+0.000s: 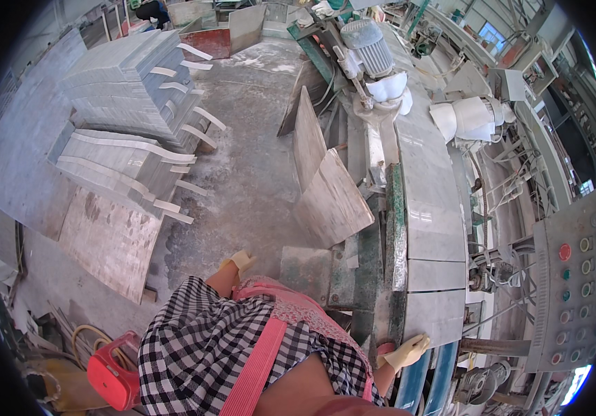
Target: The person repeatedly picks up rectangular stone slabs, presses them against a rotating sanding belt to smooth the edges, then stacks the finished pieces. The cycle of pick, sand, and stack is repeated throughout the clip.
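Note:
Both hands wear cream gloves. My right hand (409, 351) rests against the near end of a pale grey stone slab (439, 315), its fingers stretched along the slab's edge. This slab lies at the near end of a row with a shorter slab (436, 275) and a longer slab (435, 229) beyond it. Blue rollers (416, 378) show beside and below the right hand. Just in front of my body, my left hand (242, 261) hangs over the floor, holding nothing visible. Its fingers look loosely extended.
Left stands a stack of grey slabs (121, 83) with white strips between layers. Two boards (336, 197) lean against the machine frame. Motors (367, 47) sit above the slab line. A control panel (579, 277) stands at right, a red plastic container (113, 374) at lower left.

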Action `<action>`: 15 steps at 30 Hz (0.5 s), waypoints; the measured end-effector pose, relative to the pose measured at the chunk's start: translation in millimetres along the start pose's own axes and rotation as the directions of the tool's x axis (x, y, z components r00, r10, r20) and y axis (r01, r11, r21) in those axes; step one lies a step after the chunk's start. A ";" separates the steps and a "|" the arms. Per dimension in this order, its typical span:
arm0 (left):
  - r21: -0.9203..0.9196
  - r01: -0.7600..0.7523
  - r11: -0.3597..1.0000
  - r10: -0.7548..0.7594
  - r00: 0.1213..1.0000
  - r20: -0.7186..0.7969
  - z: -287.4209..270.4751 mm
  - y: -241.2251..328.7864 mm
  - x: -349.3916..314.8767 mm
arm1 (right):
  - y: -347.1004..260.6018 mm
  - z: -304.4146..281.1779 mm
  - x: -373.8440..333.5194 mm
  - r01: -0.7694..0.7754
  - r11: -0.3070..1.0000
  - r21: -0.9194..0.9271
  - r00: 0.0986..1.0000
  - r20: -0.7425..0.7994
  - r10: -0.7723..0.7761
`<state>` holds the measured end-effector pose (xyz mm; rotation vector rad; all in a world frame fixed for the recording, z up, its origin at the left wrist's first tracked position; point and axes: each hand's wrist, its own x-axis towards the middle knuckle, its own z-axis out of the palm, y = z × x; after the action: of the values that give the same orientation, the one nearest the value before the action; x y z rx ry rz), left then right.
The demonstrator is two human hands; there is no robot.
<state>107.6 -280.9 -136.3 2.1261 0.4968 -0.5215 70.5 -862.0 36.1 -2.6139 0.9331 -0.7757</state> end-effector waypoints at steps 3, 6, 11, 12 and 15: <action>0.000 -0.015 1.000 0.015 1.000 0.002 2.3 -3.9 2.8 | -0.5 -1.1 -1.1 -0.012 1.000 -0.002 1.000 0.001 0.012; 0.006 -0.016 1.000 0.016 1.000 -0.006 3.3 -5.9 4.0 | -0.6 -1.9 -1.7 -0.022 1.000 0.003 1.000 0.010 0.022; 0.033 -0.029 0.999 0.029 1.000 0.012 0.9 -4.3 2.1 | 0.0 -3.4 -2.3 0.006 1.000 -0.019 1.000 -0.018 -0.007; 0.047 -0.018 0.999 0.017 1.000 0.027 0.4 -3.7 1.3 | -0.2 -4.1 -2.3 -0.012 1.000 0.003 1.000 0.001 0.012; 0.045 -0.022 0.999 0.021 1.000 0.023 -0.8 -3.2 -1.3 | -2.5 -7.2 -2.9 -0.058 0.996 0.061 0.997 0.045 0.055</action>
<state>104.9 -278.7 -137.3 2.1642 0.4524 -0.5485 65.8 -858.6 41.8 -2.5295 0.9505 -0.7188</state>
